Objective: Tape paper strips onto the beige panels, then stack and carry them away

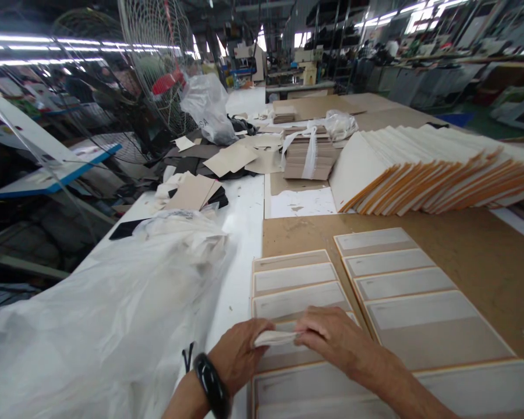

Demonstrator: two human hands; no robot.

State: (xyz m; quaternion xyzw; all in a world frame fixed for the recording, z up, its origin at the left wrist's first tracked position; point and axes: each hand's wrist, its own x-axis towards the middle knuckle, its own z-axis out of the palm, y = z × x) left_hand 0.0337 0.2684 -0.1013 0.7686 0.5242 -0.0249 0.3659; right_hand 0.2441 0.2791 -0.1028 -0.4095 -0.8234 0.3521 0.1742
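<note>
Between my two hands is a thin stack of white sheets [276, 337], seen nearly edge-on. My left hand [240, 352], with a dark bangle [212, 384] at the wrist, grips its left end. Fingers of my right hand [329, 333] pinch the right end. Beneath them lies a column of overlapping beige panels [294, 279] with orange edges, each bearing a paler strip. A second column of similar panels [436, 326] runs alongside on the right. Both rest on a brown board [297, 235]. My hands cover part of the left column.
A large fan of white sheets with orange edges [419, 169] leans at the back right. Bundled brown pieces [310, 157] tied with white strips sit beyond the board. Clear plastic sheeting [113, 297] spreads over the left side. A caged fan [157, 58] stands behind loose scraps.
</note>
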